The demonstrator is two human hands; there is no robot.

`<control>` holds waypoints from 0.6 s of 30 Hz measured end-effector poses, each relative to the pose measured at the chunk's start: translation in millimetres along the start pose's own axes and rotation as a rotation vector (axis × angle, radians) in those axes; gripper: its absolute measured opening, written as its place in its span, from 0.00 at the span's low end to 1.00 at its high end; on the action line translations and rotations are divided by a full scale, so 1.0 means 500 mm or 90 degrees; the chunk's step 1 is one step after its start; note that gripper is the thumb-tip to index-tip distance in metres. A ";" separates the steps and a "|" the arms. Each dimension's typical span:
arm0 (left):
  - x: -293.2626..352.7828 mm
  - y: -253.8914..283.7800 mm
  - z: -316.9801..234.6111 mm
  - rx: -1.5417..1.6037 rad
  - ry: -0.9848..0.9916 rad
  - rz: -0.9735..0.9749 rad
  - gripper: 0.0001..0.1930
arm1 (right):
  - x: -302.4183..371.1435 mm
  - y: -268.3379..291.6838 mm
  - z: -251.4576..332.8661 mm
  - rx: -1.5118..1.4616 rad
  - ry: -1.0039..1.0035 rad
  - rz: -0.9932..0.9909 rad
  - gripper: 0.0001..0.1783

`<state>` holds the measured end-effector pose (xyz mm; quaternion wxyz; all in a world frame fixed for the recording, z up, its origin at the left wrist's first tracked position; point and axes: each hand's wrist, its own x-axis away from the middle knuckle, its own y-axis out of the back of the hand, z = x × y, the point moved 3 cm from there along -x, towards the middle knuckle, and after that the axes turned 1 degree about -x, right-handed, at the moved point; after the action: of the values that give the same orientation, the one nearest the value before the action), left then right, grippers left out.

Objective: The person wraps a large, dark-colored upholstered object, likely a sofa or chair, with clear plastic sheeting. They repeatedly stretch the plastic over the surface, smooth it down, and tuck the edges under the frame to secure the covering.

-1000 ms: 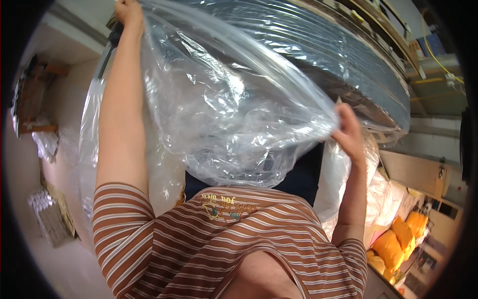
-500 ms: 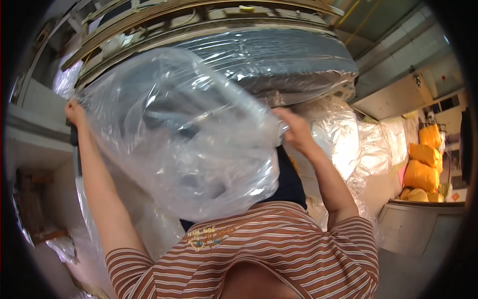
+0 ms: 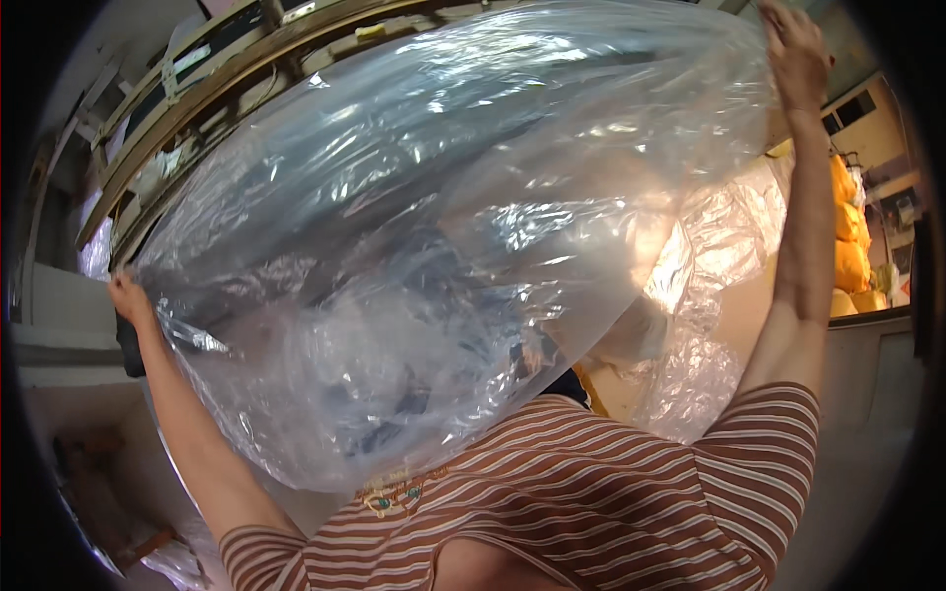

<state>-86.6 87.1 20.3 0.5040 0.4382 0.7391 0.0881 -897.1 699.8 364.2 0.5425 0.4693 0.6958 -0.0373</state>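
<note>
Film [image 3: 443,241] spans left fingers [image 3: 119,286] and right fingers [image 3: 778,27] (both pinching its clear edge).

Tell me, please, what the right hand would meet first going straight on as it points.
Beyond the right hand, which holds the clear plastic sheet, the way looks free, though the picture soon ends and depth is unclear.

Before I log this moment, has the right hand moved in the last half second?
Yes. Against the orange bundles, the right hand has moved right and up: then well to their left, now above and just left of them.
</note>
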 end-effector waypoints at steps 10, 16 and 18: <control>0.047 0.110 0.020 -0.063 0.016 0.087 0.17 | 0.332 -0.292 0.238 -0.263 -0.139 0.611 0.32; 0.014 0.135 0.061 -0.098 0.002 0.051 0.20 | 0.249 -0.329 0.295 -0.981 -0.554 0.471 0.22; 0.022 0.118 0.065 -0.084 -0.006 0.061 0.21 | 0.234 -0.349 0.314 -1.060 -0.609 0.323 0.19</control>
<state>-28.3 120.3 31.2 0.5305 0.4390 0.7076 0.1586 -901.8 586.5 128.0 0.9145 0.0090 0.0866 0.3951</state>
